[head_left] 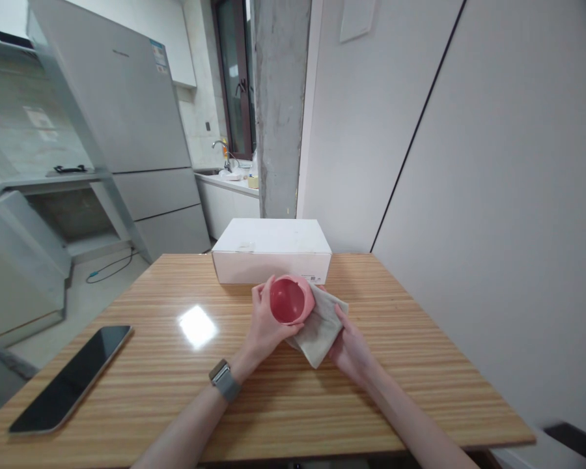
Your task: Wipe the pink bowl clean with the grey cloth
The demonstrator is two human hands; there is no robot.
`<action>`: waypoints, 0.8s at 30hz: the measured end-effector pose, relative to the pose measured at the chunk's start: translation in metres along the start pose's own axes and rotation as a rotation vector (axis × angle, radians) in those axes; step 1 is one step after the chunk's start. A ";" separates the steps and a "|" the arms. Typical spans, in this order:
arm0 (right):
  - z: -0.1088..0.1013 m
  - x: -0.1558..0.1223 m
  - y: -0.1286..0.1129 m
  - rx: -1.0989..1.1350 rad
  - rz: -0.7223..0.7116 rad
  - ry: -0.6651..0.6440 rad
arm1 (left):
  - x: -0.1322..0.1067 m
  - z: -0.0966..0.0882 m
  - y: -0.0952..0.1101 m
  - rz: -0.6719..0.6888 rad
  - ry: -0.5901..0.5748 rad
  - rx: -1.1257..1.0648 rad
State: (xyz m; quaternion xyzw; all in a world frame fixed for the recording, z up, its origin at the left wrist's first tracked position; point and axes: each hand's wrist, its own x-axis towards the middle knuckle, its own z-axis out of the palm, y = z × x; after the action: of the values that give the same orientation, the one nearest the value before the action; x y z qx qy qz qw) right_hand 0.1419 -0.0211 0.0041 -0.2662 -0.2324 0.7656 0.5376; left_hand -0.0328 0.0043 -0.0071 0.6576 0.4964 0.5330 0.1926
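A pink bowl point(288, 301) is tilted so that its hollow faces me, above the middle of the wooden table. My left hand point(264, 322) is closed on its left side, fingers at the rim and thumb along the lower edge. In my right hand point(350, 345) is a light grey cloth point(321, 329), folded and pressed against the bowl's right side. The thumb of that hand lies on top of the cloth, and its other fingers are mostly hidden beneath it. A watch with a grey band is on my left wrist.
A white box point(272, 251) stands on the table point(176, 384) just beyond the bowl. At the left edge lies a black phone-like slab point(73, 381). To the right rises a white wall panel point(469, 195); a fridge point(122, 111) and sink counter are farther back.
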 end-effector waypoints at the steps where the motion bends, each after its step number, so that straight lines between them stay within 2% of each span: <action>1: -0.005 -0.005 -0.007 -0.006 0.041 -0.001 | -0.001 0.001 0.000 0.018 -0.010 0.010; 7: -0.049 -0.041 -0.061 -0.090 0.357 -0.004 | -0.002 0.005 -0.002 -0.040 0.012 0.036; 9: -0.065 -0.054 -0.076 -0.141 0.414 0.014 | -0.002 0.007 -0.003 -0.048 0.012 0.038; 12: -0.083 -0.071 -0.090 -0.291 0.439 0.109 | -0.003 0.009 -0.004 -0.048 0.001 0.042; 15: -0.094 -0.081 -0.097 -0.523 0.352 0.168 | -0.005 0.013 -0.001 -0.052 -0.016 0.047; 20: -0.114 -0.094 -0.107 -0.974 0.039 0.282 | -0.009 0.018 0.005 -0.059 -0.060 0.046; 22: -0.121 -0.099 -0.110 -1.085 -0.008 0.284 | -0.010 0.021 0.006 -0.059 -0.072 0.037; 24: -0.126 -0.103 -0.110 -1.151 -0.016 0.231 | -0.010 0.024 0.007 -0.053 -0.078 0.025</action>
State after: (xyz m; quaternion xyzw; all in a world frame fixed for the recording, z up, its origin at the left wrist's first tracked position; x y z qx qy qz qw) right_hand 0.3307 -0.0752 -0.0038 -0.5954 -0.5524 0.4781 0.3344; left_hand -0.0074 -0.0010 -0.0152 0.6667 0.5125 0.4955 0.2176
